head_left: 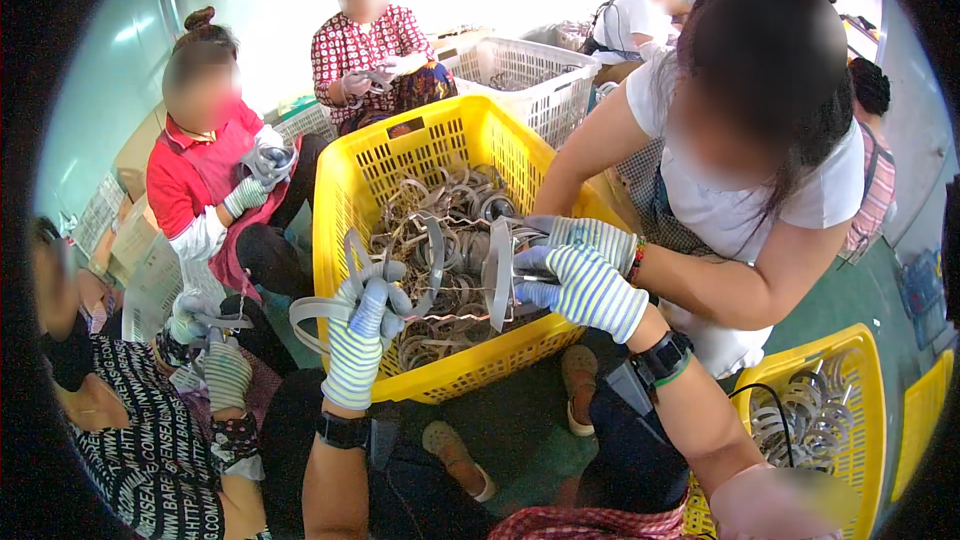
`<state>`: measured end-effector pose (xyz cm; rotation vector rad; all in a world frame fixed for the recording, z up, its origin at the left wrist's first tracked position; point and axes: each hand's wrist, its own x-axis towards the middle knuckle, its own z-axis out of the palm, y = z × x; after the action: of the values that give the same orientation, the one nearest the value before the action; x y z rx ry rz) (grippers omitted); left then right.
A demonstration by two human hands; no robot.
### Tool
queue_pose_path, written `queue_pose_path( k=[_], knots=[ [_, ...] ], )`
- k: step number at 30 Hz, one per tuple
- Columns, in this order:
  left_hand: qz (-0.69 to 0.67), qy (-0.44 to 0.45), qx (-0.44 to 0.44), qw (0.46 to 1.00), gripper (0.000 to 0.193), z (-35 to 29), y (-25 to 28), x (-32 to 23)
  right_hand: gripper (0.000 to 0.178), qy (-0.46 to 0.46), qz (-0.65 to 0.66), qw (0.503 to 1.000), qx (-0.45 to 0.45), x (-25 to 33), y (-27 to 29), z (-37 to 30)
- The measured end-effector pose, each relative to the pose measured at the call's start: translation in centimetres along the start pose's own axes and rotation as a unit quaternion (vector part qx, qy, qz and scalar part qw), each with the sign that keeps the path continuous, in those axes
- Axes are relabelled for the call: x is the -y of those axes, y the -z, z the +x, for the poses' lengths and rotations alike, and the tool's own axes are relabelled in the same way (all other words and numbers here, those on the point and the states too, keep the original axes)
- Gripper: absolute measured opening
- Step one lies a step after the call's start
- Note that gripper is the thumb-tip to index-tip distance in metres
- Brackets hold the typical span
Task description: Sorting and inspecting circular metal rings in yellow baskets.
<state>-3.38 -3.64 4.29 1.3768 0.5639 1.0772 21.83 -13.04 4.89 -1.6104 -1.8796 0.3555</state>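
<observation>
My left hand (pixel 358 340), in a striped knit glove, is closed around several curved grey bands (pixel 316 309) that look like headbands. My right hand (pixel 590 290), gloved the same way, pinches one end of another wide grey band (pixel 497 275) standing on edge. Wavy metal strips (pixel 455 318) stretch between the two hands; which band they belong to I cannot tell. Both hands are above a yellow crate (pixel 430 385) heaped with tangled grey bands (pixel 465 200). A co-worker's gloved hand (pixel 592 236) reaches in just behind my right hand, partly hidden by it.
On the right, a co-worker in a white shirt (pixel 840 175) leans over the crate. Others sit at the left (pixel 205 180) and far side (pixel 365 50), handling grey pieces. A white crate (pixel 565 105) stands behind; a second yellow crate (pixel 870 380) with bands is at lower right.
</observation>
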Motion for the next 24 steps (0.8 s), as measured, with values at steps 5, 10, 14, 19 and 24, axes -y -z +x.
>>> queue_pose_path(
  k=[5, 10, 14, 19, 24],
  knots=[
    [0.012, 0.010, -0.001, 1.000, 0.032, 0.2, 0.1, 0.1, 0.034, 0.061, -0.044, 0.997, -0.012, -0.8, 0.0, 0.0],
    [0.067, -0.001, 0.033, 0.997, 0.031, 0.0, 0.1, 0.3, 0.033, 0.031, -0.026, 0.999, -0.014, -1.1, -0.1, 0.2],
    [0.132, -0.037, 0.060, 0.989, 0.033, 0.0, 0.3, 1.3, 0.031, 0.013, -0.023, 0.999, -0.037, -1.2, -0.1, 0.3],
    [0.102, -0.025, 0.070, 0.992, 0.034, 0.2, 0.0, 1.3, 0.030, 0.008, -0.050, 0.995, -0.085, -1.1, 0.6, 0.3],
    [0.019, 0.005, 0.054, 0.998, 0.039, 0.6, 0.5, 1.1, 0.028, 0.026, -0.029, 0.994, -0.107, -1.4, 0.3, 0.3]
  ],
)
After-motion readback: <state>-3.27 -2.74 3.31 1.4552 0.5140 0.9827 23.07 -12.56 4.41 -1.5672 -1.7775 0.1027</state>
